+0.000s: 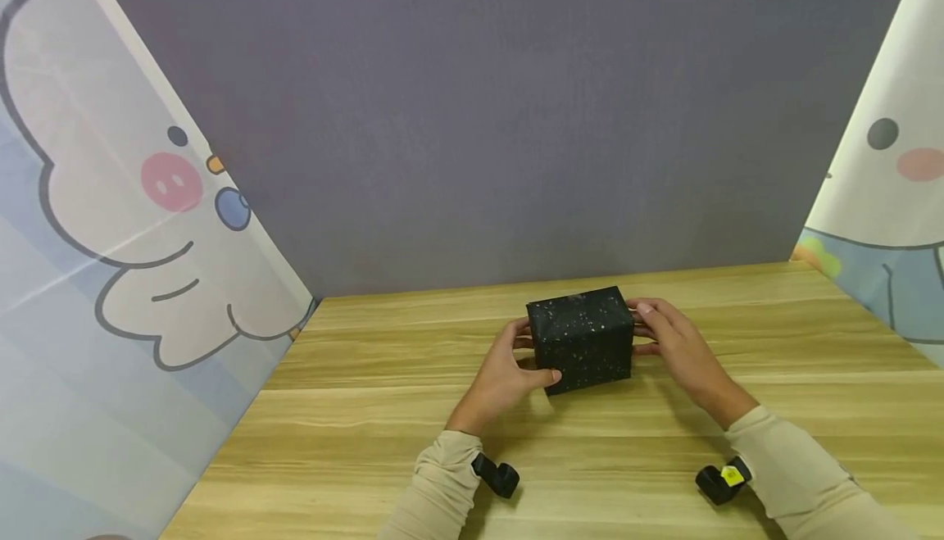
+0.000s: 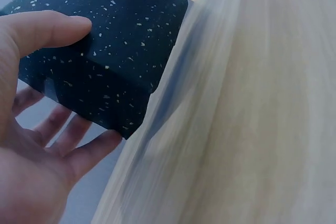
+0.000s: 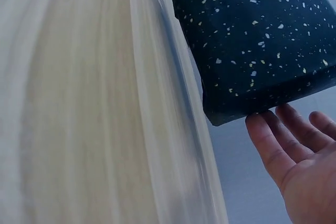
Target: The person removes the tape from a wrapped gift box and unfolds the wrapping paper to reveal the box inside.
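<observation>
A black box [image 1: 586, 351] speckled with pale flecks, apparently covered in paper, is between the two hands over the wooden table. My left hand [image 1: 504, 380] grips its left end, the thumb [image 2: 58, 29] pressed on the near face and the fingers [image 2: 92, 156] along the end and behind. At the opposite end, my right hand [image 1: 682, 351] touches the box with its fingertips, the fingers fairly straight in the right wrist view. The box [image 3: 257, 40] looks slightly angled to the table edge. Whether its underside touches the wood, I cannot tell.
The wood-grain table [image 1: 332, 425] runs back to a grey panel [image 1: 516, 130]. Cartoon-printed sheets hang at the left [image 1: 81, 294] and right [image 1: 885, 196]. Both wrists carry small black devices, one on the left sleeve [image 1: 442, 474] and one on the right sleeve [image 1: 796, 466].
</observation>
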A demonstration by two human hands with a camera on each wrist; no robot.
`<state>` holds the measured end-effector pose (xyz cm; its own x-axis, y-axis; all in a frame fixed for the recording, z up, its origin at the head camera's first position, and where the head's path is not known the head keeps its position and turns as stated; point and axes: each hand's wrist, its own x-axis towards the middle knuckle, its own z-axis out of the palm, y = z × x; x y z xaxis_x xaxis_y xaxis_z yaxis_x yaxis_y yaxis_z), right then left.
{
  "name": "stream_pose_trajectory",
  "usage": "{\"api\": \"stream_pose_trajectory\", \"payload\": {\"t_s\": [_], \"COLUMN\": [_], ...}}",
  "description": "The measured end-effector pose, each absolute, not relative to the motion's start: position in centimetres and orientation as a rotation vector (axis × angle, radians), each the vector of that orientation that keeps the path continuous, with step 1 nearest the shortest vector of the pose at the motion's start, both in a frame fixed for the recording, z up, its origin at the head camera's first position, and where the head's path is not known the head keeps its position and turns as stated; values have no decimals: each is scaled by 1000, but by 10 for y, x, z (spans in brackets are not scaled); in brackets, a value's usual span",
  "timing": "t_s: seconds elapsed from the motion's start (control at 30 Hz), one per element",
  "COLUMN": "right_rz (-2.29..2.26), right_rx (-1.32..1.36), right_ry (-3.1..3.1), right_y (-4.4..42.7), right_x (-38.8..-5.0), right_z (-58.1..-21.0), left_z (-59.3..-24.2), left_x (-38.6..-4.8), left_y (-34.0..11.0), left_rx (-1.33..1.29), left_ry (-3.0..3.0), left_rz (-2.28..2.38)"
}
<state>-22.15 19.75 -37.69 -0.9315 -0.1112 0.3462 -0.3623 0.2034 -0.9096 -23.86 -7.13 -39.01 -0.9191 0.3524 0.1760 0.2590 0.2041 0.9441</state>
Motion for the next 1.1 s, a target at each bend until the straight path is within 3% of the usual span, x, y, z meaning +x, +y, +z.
{"api": "stream_pose_trajectory", "payload": {"t_s": [0.23, 0.43, 0.77, 1.1], "right_rz": [1832, 1893, 2293, 2255], "right_rx": [427, 220, 130, 142], "right_ry": [-2273, -2399, -2412, -2325], "right_y": [199, 201, 201, 197], "right_x": [-222, -223, -221, -218], "right_z": [-376, -375, -373, -368], "left_z": [-393, -395, -394, -396], "left_x": [-241, -242, -239, -242], "left_y": [-70, -69, -68, -72], "left_rx": [760, 907, 1206, 1181], "left_ry": [2401, 2475, 2708, 2725], "left_rz": [1886, 1885, 1683, 1643]}}
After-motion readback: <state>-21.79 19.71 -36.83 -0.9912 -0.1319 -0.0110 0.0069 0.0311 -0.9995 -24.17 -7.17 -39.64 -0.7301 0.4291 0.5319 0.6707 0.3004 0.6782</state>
